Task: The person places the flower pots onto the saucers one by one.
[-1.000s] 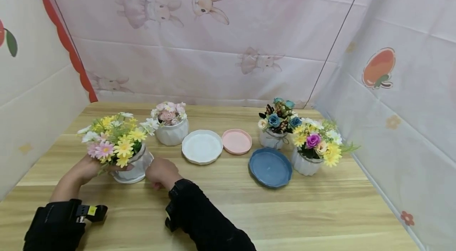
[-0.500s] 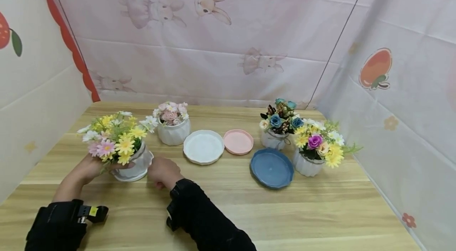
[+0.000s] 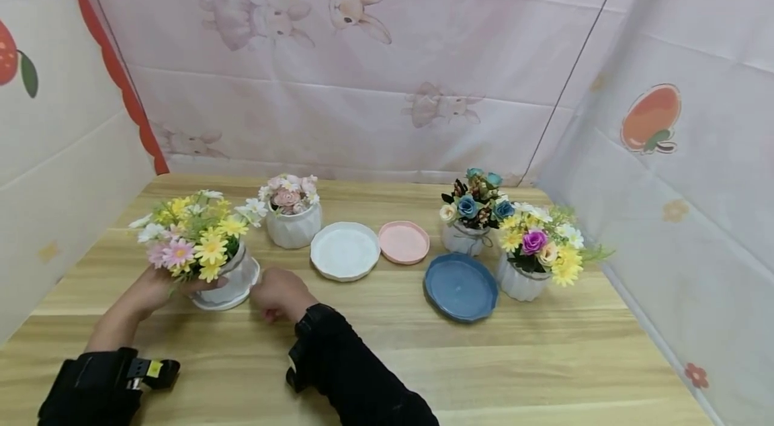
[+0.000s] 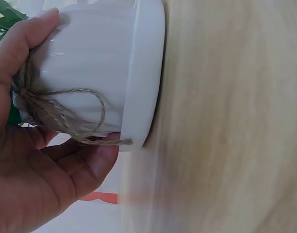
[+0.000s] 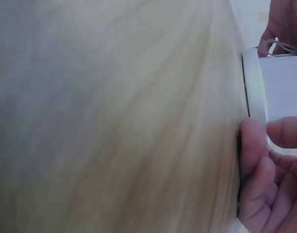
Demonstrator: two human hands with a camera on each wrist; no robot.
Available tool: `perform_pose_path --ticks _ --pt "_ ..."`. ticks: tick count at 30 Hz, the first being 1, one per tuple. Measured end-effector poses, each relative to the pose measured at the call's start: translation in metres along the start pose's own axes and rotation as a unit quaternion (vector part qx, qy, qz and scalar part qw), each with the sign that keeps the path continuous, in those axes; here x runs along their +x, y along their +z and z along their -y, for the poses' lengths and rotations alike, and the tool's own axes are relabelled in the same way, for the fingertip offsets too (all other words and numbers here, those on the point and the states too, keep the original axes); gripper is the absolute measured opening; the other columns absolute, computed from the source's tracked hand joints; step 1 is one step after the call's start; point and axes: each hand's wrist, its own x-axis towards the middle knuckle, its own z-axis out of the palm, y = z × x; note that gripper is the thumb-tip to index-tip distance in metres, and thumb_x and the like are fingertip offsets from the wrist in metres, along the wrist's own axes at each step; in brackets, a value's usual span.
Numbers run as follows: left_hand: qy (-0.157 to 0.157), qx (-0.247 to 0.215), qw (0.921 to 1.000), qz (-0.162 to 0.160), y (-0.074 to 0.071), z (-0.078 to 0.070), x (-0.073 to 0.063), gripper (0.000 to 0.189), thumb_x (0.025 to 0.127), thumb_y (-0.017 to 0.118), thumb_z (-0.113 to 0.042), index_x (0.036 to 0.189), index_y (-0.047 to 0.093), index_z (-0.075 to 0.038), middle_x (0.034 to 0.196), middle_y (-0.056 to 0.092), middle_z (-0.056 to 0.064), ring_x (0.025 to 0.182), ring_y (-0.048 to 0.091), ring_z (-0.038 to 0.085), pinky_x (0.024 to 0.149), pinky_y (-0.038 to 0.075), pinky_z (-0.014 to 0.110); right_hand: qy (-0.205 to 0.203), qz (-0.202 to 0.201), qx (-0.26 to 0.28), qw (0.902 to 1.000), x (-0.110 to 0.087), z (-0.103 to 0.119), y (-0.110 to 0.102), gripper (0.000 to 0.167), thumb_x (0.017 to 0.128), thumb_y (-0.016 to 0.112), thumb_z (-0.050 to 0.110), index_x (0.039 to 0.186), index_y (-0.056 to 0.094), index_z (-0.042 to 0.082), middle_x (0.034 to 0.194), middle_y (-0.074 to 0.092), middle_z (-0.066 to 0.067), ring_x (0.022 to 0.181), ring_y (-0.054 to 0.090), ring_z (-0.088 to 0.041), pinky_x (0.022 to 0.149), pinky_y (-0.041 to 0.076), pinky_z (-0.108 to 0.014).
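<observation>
At the left of the head view stands a white ribbed flowerpot [image 3: 237, 279] with yellow, white and pink artificial flowers [image 3: 199, 238]. My left hand [image 3: 148, 290] grips it from the left; the left wrist view shows the thumb and fingers round the pot [image 4: 90, 63], beside a twine bow [image 4: 66, 104]. The pot sits on a white saucer [image 3: 220, 305], its rim low over the table. My right hand [image 3: 281, 293] pinches the edge of that saucer [image 5: 255, 82] between thumb and curled forefinger, knuckles against the tabletop. Flowers hide part of my left hand.
Behind stand a pot of pink flowers [image 3: 294, 226], a white saucer [image 3: 345, 250] and a pink saucer [image 3: 404, 242]. Farther right are a blue saucer [image 3: 461, 286], a pot of blue roses [image 3: 464, 240] and a pot of mixed flowers [image 3: 523, 281]. Printed cloth walls [image 3: 363, 123] enclose the table.
</observation>
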Motion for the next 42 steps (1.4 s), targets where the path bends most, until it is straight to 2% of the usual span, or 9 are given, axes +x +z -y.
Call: perform_pose_path --ticks 3,5,8,12,16,18,24,34,42 --pt "0.036 -0.01 0.9993 0.001 0.003 0.0 0.007 0.093 0.076 0.078 -0.011 0.147 0.019 -0.009 0.141 0.03 0.014 0.127 0.028 0.014 0.103 0.026 0.023 0.005 0.014 0.036 0.9992 0.002 -0.002 -0.003 0.032 0.083 0.056 0.012 0.053 0.059 0.003 0.042 0.054 -0.005 0.036 0.053 -0.015 0.034 0.038 -0.022" --pt "0.038 0.008 0.9992 -0.003 0.003 0.001 0.009 0.094 0.076 0.078 -0.013 0.148 0.018 -0.01 0.141 0.029 0.015 0.129 0.025 0.02 0.107 0.02 0.039 0.007 0.025 0.058 0.998 0.003 -0.003 -0.004 0.03 0.083 0.057 0.01 0.054 0.058 0.002 0.042 0.054 -0.005 0.036 0.052 -0.014 0.034 0.037 -0.021" --pt "0.039 0.04 0.9984 -0.011 0.001 0.003 0.009 0.097 0.074 0.08 -0.014 0.147 0.017 -0.007 0.141 0.029 0.019 0.128 0.024 0.034 0.107 0.018 0.039 0.007 0.042 0.085 0.9955 0.003 -0.003 -0.005 0.03 0.084 0.059 0.011 0.056 0.058 0.001 0.043 0.054 -0.006 0.036 0.051 -0.014 0.034 0.035 -0.021" --pt "0.055 0.07 0.9958 -0.02 0.001 0.004 0.006 0.101 0.072 0.082 -0.016 0.148 0.016 -0.01 0.142 0.028 0.02 0.129 0.024 0.033 0.106 0.019 0.033 0.0 0.053 0.102 0.9933 0.001 -0.004 -0.005 0.03 0.084 0.06 0.01 0.056 0.056 0.001 0.044 0.053 -0.006 0.035 0.048 -0.014 0.034 0.034 -0.022" --pt "0.048 0.096 0.9942 -0.002 -0.002 0.0 0.001 0.104 0.069 0.083 -0.021 0.147 0.015 -0.004 0.141 0.027 0.024 0.127 0.024 0.042 0.102 0.019 0.058 -0.023 0.038 0.02 0.9988 -0.002 -0.002 -0.006 0.03 0.082 0.06 0.012 0.054 0.052 0.006 0.044 0.052 -0.004 0.036 0.047 -0.015 0.034 0.034 -0.023" --pt "0.039 0.12 0.992 0.007 -0.004 -0.002 -0.002 0.104 0.066 0.085 -0.023 0.143 0.019 0.003 0.137 0.03 0.027 0.123 0.029 0.045 0.099 0.024 0.06 -0.035 0.02 -0.055 0.9976 -0.004 0.0 -0.007 0.028 0.08 0.061 0.015 0.054 0.049 0.01 0.048 0.051 -0.001 0.04 0.047 -0.016 0.037 0.035 -0.026" --pt "-0.022 0.21 0.9763 0.047 -0.009 -0.009 -0.013 0.111 0.065 0.084 -0.035 0.136 0.017 0.018 0.12 0.037 0.047 0.106 0.039 0.061 0.086 0.036 0.065 -0.046 -0.016 -0.219 0.9744 -0.01 0.006 -0.014 0.027 0.08 0.065 0.027 0.06 0.051 0.016 0.061 0.051 0.003 0.054 0.048 -0.015 0.047 0.04 -0.031" --pt "-0.042 0.253 0.9643 0.067 -0.013 -0.014 -0.019 0.107 0.066 0.081 -0.041 0.134 0.024 0.019 0.113 0.045 0.045 0.099 0.046 0.06 0.08 0.041 0.063 -0.043 -0.038 -0.261 0.9637 -0.019 0.007 -0.028 0.02 0.08 0.068 0.041 0.08 0.061 0.022 0.098 0.056 -0.001 0.097 0.05 -0.02 0.075 0.044 -0.04" --pt "-0.087 0.248 0.9621 0.07 -0.008 -0.026 -0.023 0.107 0.066 0.079 -0.049 0.129 0.03 0.022 0.109 0.049 0.043 0.097 0.048 0.057 0.075 0.044 0.061 -0.038 -0.045 -0.255 0.9652 -0.023 0.0 -0.035 0.018 0.079 0.068 0.039 0.08 0.06 0.023 0.086 0.052 0.001 0.089 0.048 -0.02 0.075 0.042 -0.04"
